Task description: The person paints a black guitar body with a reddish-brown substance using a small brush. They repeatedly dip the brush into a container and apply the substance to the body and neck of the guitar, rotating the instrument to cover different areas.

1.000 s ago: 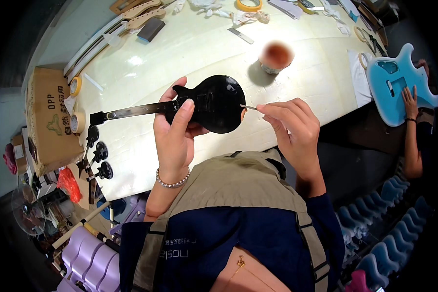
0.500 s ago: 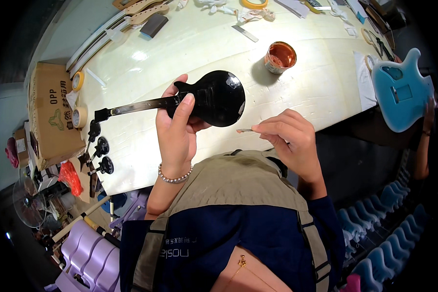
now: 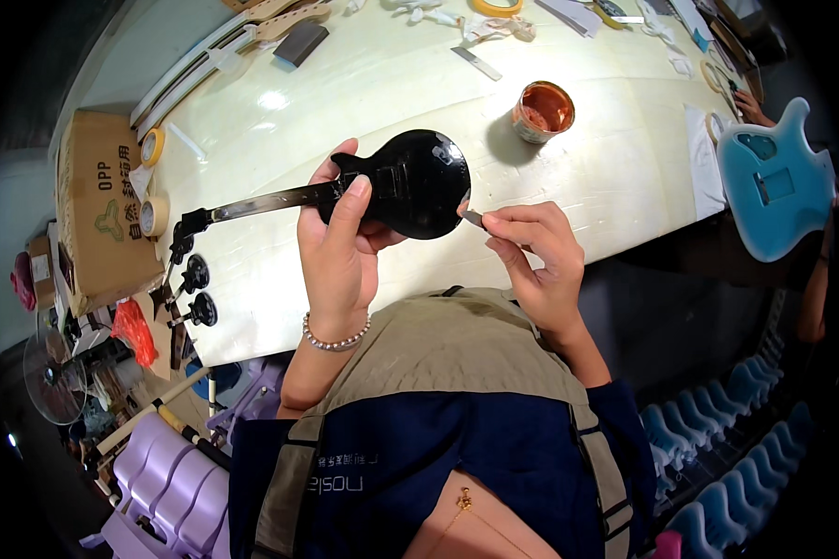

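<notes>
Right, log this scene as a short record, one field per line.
Left hand: grips a small, glossy black guitar, neck pointing left
Right hand: pinches a thin, flat grey blade
Blade tip: at the guitar's rounded end; contact unclear
Beyond the right hand: round can with reddish-brown paste inside, on the pale white table
Table's left edge: small black guitar-shaped pieces
Far right: light-blue guitar body

One fisheye view is taken from head height, close above and behind the left hand [image 3: 338,228] and the right hand [image 3: 539,253], aimed downward, the table [image 3: 615,168] beyond them included
</notes>
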A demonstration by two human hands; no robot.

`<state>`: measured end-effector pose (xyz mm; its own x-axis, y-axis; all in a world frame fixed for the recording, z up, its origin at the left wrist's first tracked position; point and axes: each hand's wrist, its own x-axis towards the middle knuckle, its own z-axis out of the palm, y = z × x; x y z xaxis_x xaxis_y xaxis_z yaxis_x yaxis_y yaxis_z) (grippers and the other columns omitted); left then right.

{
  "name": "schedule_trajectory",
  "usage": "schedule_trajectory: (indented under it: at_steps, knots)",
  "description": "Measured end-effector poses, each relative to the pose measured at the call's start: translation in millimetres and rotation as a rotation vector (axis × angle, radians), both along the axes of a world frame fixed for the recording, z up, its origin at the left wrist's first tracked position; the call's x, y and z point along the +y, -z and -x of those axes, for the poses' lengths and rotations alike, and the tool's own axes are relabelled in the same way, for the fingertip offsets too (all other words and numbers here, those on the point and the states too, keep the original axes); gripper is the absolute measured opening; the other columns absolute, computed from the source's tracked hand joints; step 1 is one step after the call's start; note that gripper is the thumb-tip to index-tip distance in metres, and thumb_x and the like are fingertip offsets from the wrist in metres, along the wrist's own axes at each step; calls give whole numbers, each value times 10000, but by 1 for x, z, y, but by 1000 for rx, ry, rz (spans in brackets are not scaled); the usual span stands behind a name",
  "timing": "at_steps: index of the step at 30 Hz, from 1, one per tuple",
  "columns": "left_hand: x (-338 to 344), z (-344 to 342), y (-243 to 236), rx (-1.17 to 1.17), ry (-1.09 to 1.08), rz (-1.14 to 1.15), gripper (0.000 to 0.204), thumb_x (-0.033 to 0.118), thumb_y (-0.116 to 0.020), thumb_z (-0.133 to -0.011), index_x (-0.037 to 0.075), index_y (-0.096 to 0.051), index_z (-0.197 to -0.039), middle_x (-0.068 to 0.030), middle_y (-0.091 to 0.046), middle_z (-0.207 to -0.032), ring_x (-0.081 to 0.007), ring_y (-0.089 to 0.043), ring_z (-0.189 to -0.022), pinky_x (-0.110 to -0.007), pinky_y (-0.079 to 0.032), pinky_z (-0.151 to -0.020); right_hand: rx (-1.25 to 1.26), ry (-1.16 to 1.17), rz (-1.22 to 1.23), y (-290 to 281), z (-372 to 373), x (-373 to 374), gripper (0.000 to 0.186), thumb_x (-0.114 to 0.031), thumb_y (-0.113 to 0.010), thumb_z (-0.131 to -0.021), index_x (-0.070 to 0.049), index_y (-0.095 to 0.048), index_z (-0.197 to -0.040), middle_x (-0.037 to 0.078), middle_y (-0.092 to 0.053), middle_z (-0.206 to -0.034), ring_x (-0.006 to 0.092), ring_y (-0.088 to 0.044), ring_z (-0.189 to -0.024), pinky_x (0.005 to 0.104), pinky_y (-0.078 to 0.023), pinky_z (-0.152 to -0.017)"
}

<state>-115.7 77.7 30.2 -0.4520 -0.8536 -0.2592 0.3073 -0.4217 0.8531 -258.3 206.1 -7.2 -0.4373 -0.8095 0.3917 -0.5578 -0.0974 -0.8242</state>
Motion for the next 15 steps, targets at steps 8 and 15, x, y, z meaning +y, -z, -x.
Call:
schedule_trajectory:
  at_steps: [8,15]
  knots:
    - [1,4,-3,-75,-4,122,452,142,-503,-870,-2,-363,-1276,-148,-569,-1036,-218,-638,-864,-356,-580,-673,174,52,13,-20,17,-7,235,39,-670,-663,-80,-668,-866,48,-640,-745,201,-547,-630,283,-439,-574]
    - [3,3,-5,-13,-20,130,447,95,-521,-864,-12,-348,-1263,-165,-549,-1042,-248,-634,-874,-363,-581,-678,360,6,-20,-29,18,-8,234,25,-672,-641,-85,-673,-848,25,-635,-729,182,-536,-608,268,-437,-521]
